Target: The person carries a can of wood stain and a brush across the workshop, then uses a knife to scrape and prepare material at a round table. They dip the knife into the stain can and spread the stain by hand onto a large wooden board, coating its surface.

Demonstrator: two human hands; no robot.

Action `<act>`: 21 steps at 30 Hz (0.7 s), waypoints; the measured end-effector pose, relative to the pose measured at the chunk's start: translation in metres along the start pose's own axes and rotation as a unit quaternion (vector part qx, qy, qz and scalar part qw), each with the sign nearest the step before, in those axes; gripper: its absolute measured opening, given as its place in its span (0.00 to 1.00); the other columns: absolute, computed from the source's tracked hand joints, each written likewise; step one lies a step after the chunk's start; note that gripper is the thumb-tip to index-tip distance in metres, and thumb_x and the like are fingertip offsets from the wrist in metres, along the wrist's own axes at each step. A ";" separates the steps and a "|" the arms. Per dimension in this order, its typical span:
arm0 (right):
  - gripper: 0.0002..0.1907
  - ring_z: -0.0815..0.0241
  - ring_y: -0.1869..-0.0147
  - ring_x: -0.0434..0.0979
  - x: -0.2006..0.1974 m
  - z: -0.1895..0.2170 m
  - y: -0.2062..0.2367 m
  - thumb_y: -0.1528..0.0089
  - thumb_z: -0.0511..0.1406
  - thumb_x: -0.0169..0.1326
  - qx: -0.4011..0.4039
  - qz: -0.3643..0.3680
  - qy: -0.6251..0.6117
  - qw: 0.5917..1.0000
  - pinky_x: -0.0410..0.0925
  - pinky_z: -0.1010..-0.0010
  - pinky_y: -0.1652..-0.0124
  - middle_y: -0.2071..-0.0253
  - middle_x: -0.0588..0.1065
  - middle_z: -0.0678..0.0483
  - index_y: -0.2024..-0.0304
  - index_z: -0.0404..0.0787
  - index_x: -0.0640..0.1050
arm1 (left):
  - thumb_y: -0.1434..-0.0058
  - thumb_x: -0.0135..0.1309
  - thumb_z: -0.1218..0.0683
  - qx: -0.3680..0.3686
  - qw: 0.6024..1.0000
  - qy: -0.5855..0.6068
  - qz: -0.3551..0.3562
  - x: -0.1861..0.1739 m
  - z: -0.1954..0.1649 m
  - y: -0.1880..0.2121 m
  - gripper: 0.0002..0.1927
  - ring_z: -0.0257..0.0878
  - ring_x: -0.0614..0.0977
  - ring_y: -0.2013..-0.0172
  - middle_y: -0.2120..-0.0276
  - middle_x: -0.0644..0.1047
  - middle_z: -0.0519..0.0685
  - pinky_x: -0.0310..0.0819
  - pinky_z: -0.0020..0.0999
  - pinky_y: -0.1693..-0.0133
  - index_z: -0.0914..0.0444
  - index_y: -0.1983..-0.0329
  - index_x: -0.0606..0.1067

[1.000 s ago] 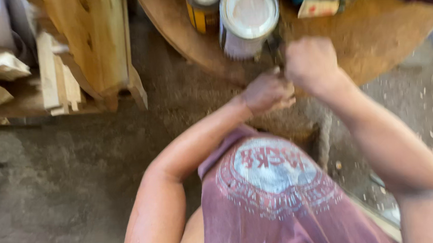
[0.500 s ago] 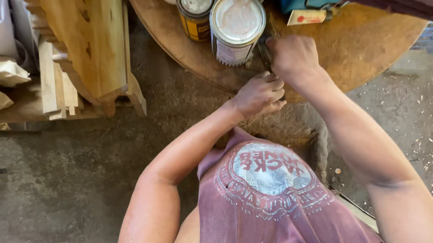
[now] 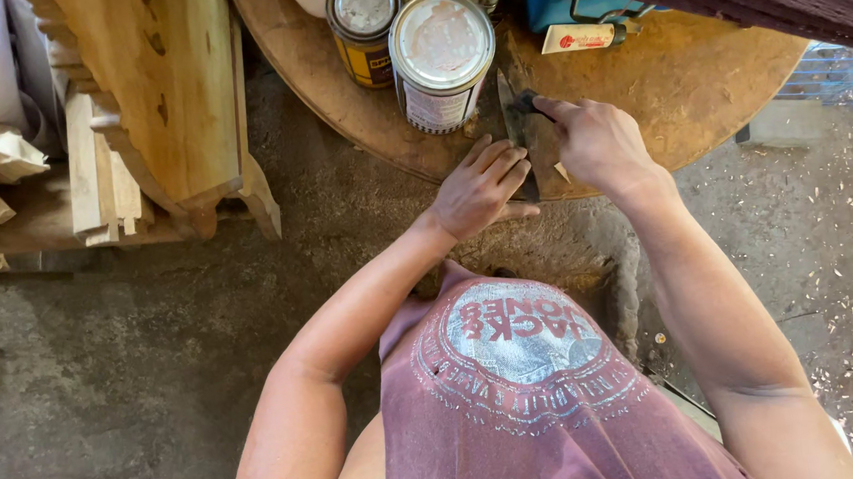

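My right hand (image 3: 598, 145) is closed around a dark, flat blade (image 3: 513, 116) at the near edge of the round wooden table (image 3: 714, 94). My left hand (image 3: 478, 187) lies open, fingers stretched flat and pressing beside the blade, holding nothing. Just beyond stand a white-lidded can (image 3: 442, 59) and a smaller yellow can (image 3: 364, 26). Carved wooden boards (image 3: 166, 98) lean at my left.

A dark metal blade (image 3: 512, 126) stands nearly upright in view — narrow, dull grey, its pointed tip toward the tins. Its lower part lies against a small dark block (image 3: 543, 153) at the edge of the round wooden surface (image 3: 694, 95). The right hand (image 3: 593, 145) grips it; the left hand (image 3: 481, 187) lies with fingers flat beside it.
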State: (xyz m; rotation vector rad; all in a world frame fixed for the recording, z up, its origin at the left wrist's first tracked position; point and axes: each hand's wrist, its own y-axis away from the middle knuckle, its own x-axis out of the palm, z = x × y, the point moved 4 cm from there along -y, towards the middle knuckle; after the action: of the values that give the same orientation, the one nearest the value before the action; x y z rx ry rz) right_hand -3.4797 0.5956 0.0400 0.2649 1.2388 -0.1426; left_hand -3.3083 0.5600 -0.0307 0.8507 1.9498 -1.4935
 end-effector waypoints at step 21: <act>0.19 0.42 0.58 0.81 -0.011 0.030 -0.050 0.40 0.37 0.53 -0.043 0.022 0.110 0.993 0.73 0.51 0.59 0.62 0.80 0.46 0.46 0.55 0.82 | 0.43 0.63 0.39 0.026 0.997 0.051 0.057 0.016 0.004 -0.015 0.25 0.54 0.78 0.48 0.58 0.76 0.59 0.71 0.44 0.40 0.67 0.66 0.76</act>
State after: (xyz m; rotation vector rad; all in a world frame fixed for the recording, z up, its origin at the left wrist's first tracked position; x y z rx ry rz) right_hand -3.4685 0.5393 0.0528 0.2383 1.4520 -0.0215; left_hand -3.3297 0.5557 -0.0341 1.0614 1.9063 -1.4647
